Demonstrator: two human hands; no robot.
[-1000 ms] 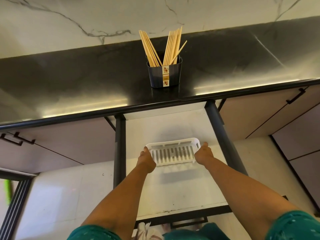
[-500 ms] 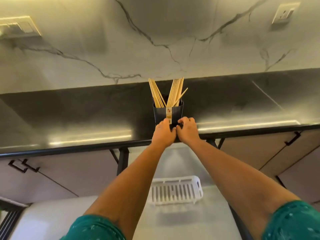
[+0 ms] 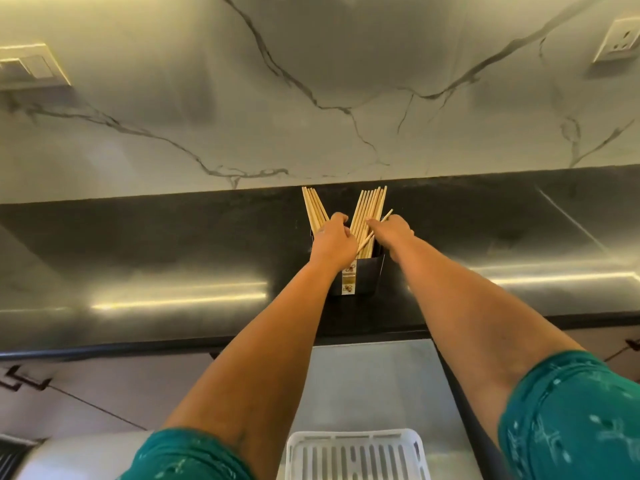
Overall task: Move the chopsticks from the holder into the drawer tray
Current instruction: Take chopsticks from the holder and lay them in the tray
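A dark holder point(image 3: 367, 277) with a patterned label strip stands on the black counter. Two fans of pale wooden chopsticks rise from it, a left bunch point(image 3: 313, 209) and a right bunch point(image 3: 370, 207). My left hand point(image 3: 334, 242) is curled around the base of the left bunch at the holder's rim. My right hand point(image 3: 393, 232) has its fingers closed on the lower part of the right bunch, and one loose stick slants across between the hands. The white slotted tray point(image 3: 356, 441) lies in the open drawer below, at the bottom edge of view.
The glossy black counter point(image 3: 173, 258) runs the full width under a marbled wall. Wall sockets sit at the upper left point(image 3: 31, 67) and upper right point(image 3: 618, 41). The open drawer's pale floor point(image 3: 374, 386) lies between my forearms, with closed cabinet fronts on both sides.
My hands left the tray in the drawer, rose to the holder's front, then moved up to the chopsticks at its rim. The view has tilted up toward the wall.
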